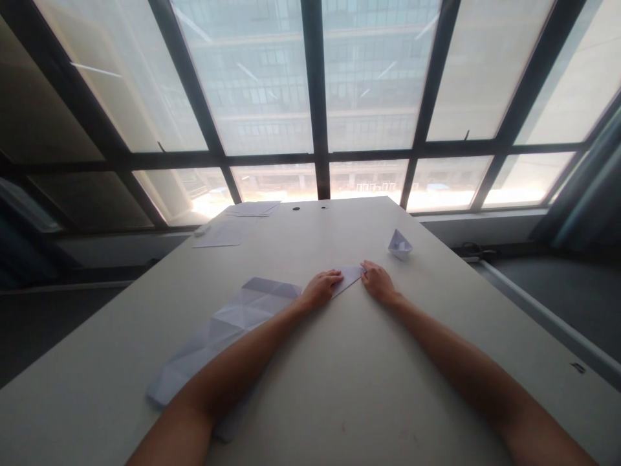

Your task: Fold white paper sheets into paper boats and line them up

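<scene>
A small folded paper, pointed at its lower end, lies on the white table between my two hands. My left hand rests on its left part, fingers laid out over the paper and pressing it down. At the upper right corner, the fingertips of my right hand close on the paper's edge. Beneath and beside my left forearm is a larger creased sheet, partly hidden by the arm. A folded paper boat stands beyond my right hand, touching neither hand.
Flat paper sheets lie at the table's far left, with more sheets behind them. Two dark holes sit near the far edge of the table. Large windows rise behind it, and a curtain hangs at right.
</scene>
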Demonstrator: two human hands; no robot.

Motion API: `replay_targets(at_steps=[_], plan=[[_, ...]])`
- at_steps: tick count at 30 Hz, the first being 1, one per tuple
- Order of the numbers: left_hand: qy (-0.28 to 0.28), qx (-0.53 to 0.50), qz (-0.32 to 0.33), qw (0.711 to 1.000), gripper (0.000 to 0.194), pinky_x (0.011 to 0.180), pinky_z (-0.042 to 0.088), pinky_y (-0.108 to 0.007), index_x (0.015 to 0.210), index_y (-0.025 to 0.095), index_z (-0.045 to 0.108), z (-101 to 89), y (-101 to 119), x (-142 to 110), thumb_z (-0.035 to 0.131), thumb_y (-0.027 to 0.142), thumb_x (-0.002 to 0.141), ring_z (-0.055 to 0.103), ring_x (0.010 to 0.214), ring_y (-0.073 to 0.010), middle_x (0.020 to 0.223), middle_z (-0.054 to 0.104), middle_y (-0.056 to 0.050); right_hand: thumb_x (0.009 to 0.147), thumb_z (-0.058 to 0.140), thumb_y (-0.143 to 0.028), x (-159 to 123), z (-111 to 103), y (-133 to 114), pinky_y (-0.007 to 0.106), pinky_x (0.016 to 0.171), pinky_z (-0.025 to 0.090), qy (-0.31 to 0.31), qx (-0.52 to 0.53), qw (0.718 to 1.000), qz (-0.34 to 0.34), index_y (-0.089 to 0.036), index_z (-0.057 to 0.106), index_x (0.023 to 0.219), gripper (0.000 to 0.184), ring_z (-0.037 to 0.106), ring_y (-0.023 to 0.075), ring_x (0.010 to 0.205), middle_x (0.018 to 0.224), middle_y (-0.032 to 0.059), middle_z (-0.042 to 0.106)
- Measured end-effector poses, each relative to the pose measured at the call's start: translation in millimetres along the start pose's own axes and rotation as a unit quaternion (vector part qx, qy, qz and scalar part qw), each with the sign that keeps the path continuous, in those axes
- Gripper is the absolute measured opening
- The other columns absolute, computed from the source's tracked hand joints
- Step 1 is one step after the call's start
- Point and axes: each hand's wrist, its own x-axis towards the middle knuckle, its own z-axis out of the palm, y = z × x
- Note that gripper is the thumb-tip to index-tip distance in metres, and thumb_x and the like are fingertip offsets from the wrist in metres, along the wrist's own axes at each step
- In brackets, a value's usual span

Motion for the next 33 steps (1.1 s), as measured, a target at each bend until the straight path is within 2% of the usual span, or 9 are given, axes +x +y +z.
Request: replay_targets(at_steps=[3, 7, 9, 11, 15, 19, 22, 27, 33], plan=[[-0.029, 0.043, -0.008, 0.999, 0.044, 0.120, 0.027, -0.042, 0.143, 0.025, 0.053, -1.0, 2.4, -1.3, 0.035, 0.036, 0.103, 0.038, 0.144, -0.0198, 0.154, 0.045, -0.005, 0.098, 0.043, -0.021, 2.4, 2.2, -0.9, 0.031, 0.114, 0.028, -0.034, 0.009, 0.998, -0.047, -0.012, 0.059, 0.133, 0.039, 0.044, 0.0191, 0.138, 0.145, 0.0147, 0.053], [-0.073, 0.094, -0.019, 0.993, 0.063, 0.121, 0.018, -0.050, 0.154, 0.016, 0.032, 0.3, 4.5, -3.6, 0.028, 0.054, 0.103, 0.020, 0.151, -0.0249, 0.162, 0.025, -0.014, 0.100, 0.039, -0.022, 2.2, 4.9, -3.6, 0.031, 0.115, 0.026, -0.035, -0.006, 0.999, -0.036, -0.009, 0.057, 0.135, 0.041, 0.044, 0.0205, 0.138, 0.146, 0.0154, 0.053], [-0.081, 0.100, -0.023, 0.991, 0.066, 0.121, 0.015, -0.052, 0.157, 0.014, 0.026, 2.0, 2.9, -3.9, 0.025, 0.053, 0.104, 0.015, 0.152, -0.0261, 0.163, 0.020, -0.015, 0.100, 0.038, -0.023, 1.2, 5.3, -4.9, 0.031, 0.115, 0.026, -0.033, -0.013, 0.999, -0.037, -0.009, 0.057, 0.135, 0.042, 0.044, 0.0214, 0.138, 0.146, 0.0158, 0.053], [-0.085, 0.097, -0.027, 0.991, 0.061, 0.121, 0.014, -0.053, 0.158, 0.014, 0.024, 3.8, 0.0, -3.5, 0.023, 0.045, 0.105, 0.014, 0.153, -0.0260, 0.164, 0.019, -0.014, 0.100, 0.038, -0.024, 0.1, 5.2, -6.0, 0.032, 0.115, 0.027, -0.034, -0.020, 0.999, -0.037, -0.009, 0.057, 0.135, 0.042, 0.045, 0.0223, 0.137, 0.146, 0.0167, 0.053], [-0.075, 0.079, -0.055, 0.993, 0.054, 0.121, 0.015, -0.052, 0.158, 0.022, 0.026, 4.0, -4.8, -1.7, 0.022, 0.031, 0.104, 0.016, 0.152, -0.0252, 0.164, 0.022, -0.009, 0.101, 0.037, -0.026, -1.8, 5.3, -7.7, 0.035, 0.115, 0.026, -0.032, -0.038, 0.999, -0.014, -0.006, 0.052, 0.139, 0.046, 0.044, 0.0241, 0.138, 0.147, 0.0193, 0.050], [-0.062, 0.074, -0.062, 0.993, 0.049, 0.120, 0.019, -0.052, 0.151, 0.027, 0.039, -1.1, -3.4, -1.2, 0.024, 0.033, 0.105, 0.021, 0.151, -0.0247, 0.161, 0.031, -0.006, 0.101, 0.037, -0.030, -3.4, 6.9, -8.5, 0.036, 0.115, 0.024, -0.028, -0.052, 0.998, 0.015, -0.003, 0.049, 0.142, 0.050, 0.040, 0.0261, 0.140, 0.149, 0.0222, 0.046], [-0.063, 0.085, -0.044, 0.993, 0.051, 0.119, 0.023, -0.049, 0.147, 0.020, 0.044, -3.5, 0.8, -2.2, 0.026, 0.043, 0.105, 0.028, 0.149, -0.0256, 0.158, 0.036, -0.011, 0.101, 0.037, -0.030, -4.0, 8.0, -8.3, 0.035, 0.115, 0.025, -0.025, -0.045, 0.999, 0.015, -0.003, 0.050, 0.141, 0.050, 0.040, 0.0258, 0.140, 0.149, 0.0227, 0.047], [-0.049, 0.101, -0.067, 0.991, 0.077, 0.121, 0.019, -0.047, 0.153, 0.005, 0.032, 1.5, 5.7, -3.8, 0.031, 0.061, 0.100, 0.022, 0.150, -0.0302, 0.159, 0.029, -0.022, 0.101, 0.041, -0.031, -4.9, 6.6, -9.5, 0.033, 0.112, 0.029, -0.009, -0.035, 0.999, 0.008, -0.007, 0.061, 0.128, 0.042, 0.048, 0.0254, 0.132, 0.139, 0.0212, 0.057], [-0.040, 0.099, -0.090, 0.990, 0.079, 0.121, 0.019, -0.042, 0.152, 0.000, 0.029, 9.0, 0.9, -1.9, 0.035, 0.058, 0.099, 0.021, 0.150, -0.0316, 0.159, 0.027, -0.025, 0.098, 0.050, -0.035, -7.9, 4.7, -14.8, 0.030, 0.111, 0.030, 0.002, 0.006, 1.000, -0.020, -0.010, 0.060, 0.128, 0.041, 0.049, 0.0247, 0.132, 0.138, 0.0172, 0.059]])
